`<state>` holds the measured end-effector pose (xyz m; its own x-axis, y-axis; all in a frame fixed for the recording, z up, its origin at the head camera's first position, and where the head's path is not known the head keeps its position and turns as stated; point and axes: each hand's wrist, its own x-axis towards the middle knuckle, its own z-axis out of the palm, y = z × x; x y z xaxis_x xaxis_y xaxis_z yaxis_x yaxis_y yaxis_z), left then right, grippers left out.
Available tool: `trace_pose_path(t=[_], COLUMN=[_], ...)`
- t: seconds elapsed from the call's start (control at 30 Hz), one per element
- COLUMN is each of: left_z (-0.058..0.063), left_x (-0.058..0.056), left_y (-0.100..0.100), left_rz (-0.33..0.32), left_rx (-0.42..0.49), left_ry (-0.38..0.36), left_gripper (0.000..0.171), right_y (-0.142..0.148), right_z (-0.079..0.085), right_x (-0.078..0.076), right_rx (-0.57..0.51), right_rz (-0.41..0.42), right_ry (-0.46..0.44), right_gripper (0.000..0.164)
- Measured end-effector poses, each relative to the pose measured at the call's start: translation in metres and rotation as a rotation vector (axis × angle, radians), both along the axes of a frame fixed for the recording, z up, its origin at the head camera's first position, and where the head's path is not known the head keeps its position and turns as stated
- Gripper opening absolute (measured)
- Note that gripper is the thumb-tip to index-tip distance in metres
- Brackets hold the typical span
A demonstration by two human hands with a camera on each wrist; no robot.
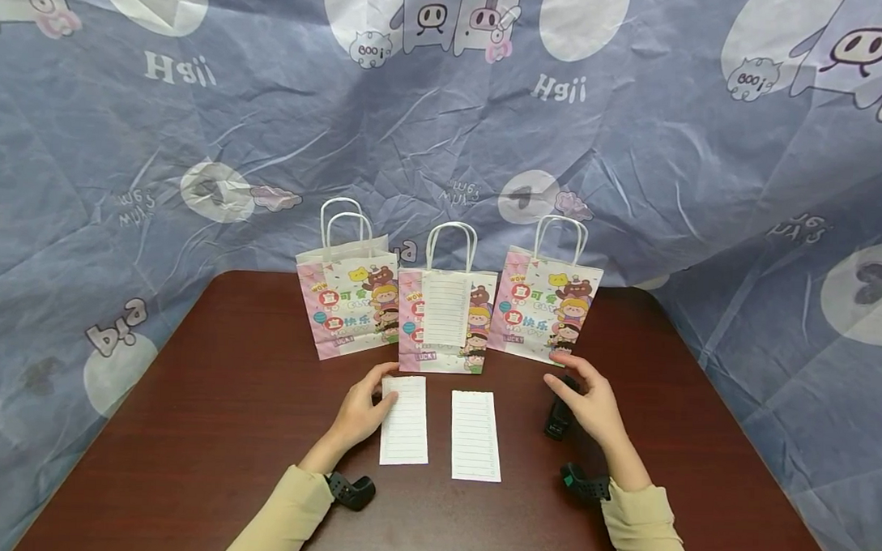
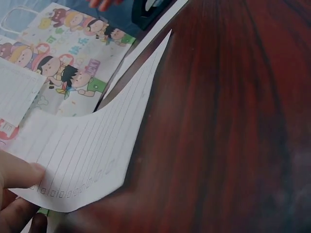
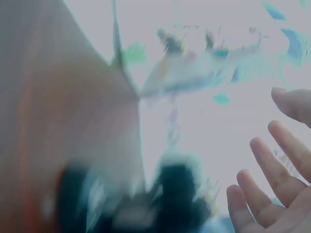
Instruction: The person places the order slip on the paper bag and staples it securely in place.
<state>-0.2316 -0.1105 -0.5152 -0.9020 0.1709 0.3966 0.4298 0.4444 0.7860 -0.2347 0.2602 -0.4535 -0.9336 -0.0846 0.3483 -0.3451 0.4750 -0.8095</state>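
Left hand (image 1: 357, 414): grip pinches lined sheet (image 1: 406, 427)
Right hand (image 1: 598, 407): grip spread near black device (image 1: 559, 416)
Second sheet (image 1: 476, 436): three o'clock from first

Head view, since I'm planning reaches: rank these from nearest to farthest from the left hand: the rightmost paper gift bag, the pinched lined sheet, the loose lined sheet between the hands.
1. Pinched lined sheet: in the left hand.
2. Loose lined sheet: to its right, on the table.
3. Rightmost paper gift bag: farther right, behind the sheets.

Three bags (image 1: 542, 307) stand behind two paper slips (image 1: 477, 435).
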Motion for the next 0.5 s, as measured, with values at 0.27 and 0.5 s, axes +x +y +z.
trace_pose_path(t=[0.27, 0.5], left_z=[0.008, 0.032], left_x=[-0.002, -0.007], left_y=[-0.001, -0.005], left_rz=[0.033, 0.049], left_rx=[0.063, 0.075], left_ry=[0.050, 0.098], left_gripper=[0.020, 0.009], right_y=[-0.052, -0.097], right_z=[0.038, 0.055], right_x=[-0.004, -0.019], right_rx=[0.064, 0.187], right_rz=[0.213, 0.351], right_ry=[-0.006, 0.008], right_gripper=[0.033, 0.031])
